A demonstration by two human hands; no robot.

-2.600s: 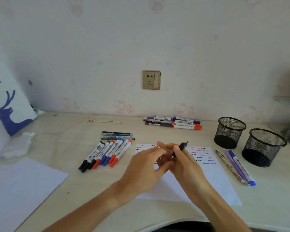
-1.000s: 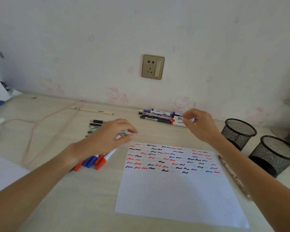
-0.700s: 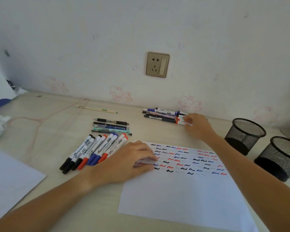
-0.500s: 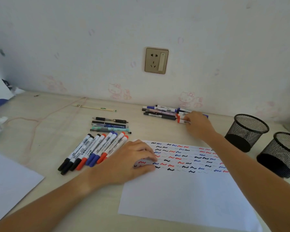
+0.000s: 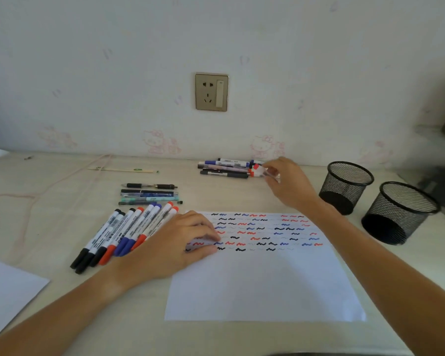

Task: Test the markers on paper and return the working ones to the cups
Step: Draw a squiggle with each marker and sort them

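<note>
Pale wooden desk (image 5: pixel 62 227) against wall: right hand (image 5: pixel 289 185) pinches a white red-capped marker (image 5: pixel 258 171) at the back pile; light, rigid, slippery, best held mid-barrel. Left hand (image 5: pixel 180 242) presses flat on the squiggle-marked white paper (image 5: pixel 262 278).

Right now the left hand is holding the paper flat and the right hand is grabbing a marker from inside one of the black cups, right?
Not quite. The head view shows the right hand pinching a red-capped marker from the pile lying on the desk by the wall, not from inside a cup. The left hand does press the paper flat.
</note>
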